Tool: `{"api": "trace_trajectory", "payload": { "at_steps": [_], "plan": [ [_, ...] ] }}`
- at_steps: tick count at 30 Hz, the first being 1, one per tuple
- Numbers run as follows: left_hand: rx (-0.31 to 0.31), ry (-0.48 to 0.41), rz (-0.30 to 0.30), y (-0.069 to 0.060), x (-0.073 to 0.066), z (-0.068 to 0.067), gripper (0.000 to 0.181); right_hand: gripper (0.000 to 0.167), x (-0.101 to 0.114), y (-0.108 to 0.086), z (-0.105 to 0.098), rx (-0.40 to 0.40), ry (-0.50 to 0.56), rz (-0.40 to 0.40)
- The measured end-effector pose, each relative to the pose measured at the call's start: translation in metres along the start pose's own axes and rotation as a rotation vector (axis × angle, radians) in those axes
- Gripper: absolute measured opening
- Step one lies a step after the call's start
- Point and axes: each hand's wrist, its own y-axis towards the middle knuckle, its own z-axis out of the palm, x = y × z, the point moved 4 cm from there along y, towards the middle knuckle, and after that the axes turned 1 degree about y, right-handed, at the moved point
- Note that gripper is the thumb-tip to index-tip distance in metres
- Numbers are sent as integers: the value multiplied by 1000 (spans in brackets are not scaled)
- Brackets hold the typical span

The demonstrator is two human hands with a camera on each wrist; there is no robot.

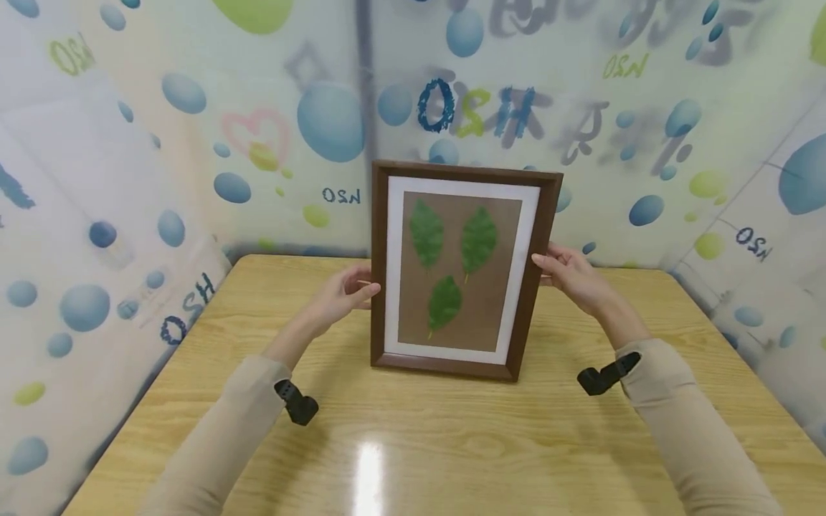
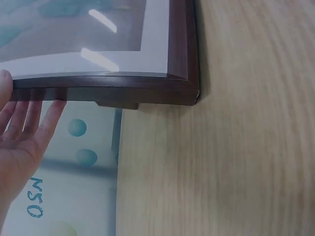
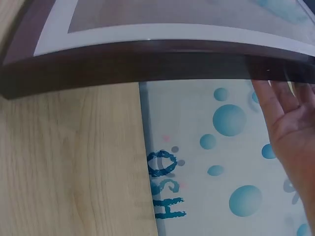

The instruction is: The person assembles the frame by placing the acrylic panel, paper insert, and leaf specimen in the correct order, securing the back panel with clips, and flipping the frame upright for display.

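A brown picture frame [image 1: 445, 370] stands upright on the table, its lower edge on the wood. Behind its glass, a white mat [image 1: 395, 287] surrounds a brown backing with three green leaves [image 1: 445, 302]. My left hand [image 1: 345, 292] grips the left side, thumb at the front edge and fingers reaching behind. On the opposite side, my right hand [image 1: 574, 278] holds the edge, its thumb on the front. The left wrist view shows a small dark piece [image 2: 118, 104] jutting out behind the frame. Fingertips of both hands are partly hidden by the frame.
The wooden table [image 1: 413, 444] reaches back to a patterned cloth wall [image 1: 271, 208] with blue and green dots. Similar cloth hangs at the left and right. A black band with a camera [image 1: 300, 407] sits on the left wrist, another band [image 1: 606, 374] on the right.
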Motion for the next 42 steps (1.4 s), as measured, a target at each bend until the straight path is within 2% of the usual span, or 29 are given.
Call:
{"api": "trace_trajectory", "payload": {
  "at_steps": [6,12,17,23,32,42],
  "plan": [
    [-49,28,9,-11,-1,2,44,60,1,4,2,3,59,-48],
    [-73,20,28,-16,2,3,42,65,2,3,7,-104,81,5],
    [-82,9,27,-14,2,3,42,66,2,5,9,-132,33,51],
    [-83,26,1,-13,3,3,47,66,2,7,9,-151,0,98],
    [-79,13,-5,-13,5,2,51,65,0,6,10,-160,34,83],
    [-55,43,-38,-12,8,3,57,68,-9,3,14,-152,-14,129]
  ]
}}
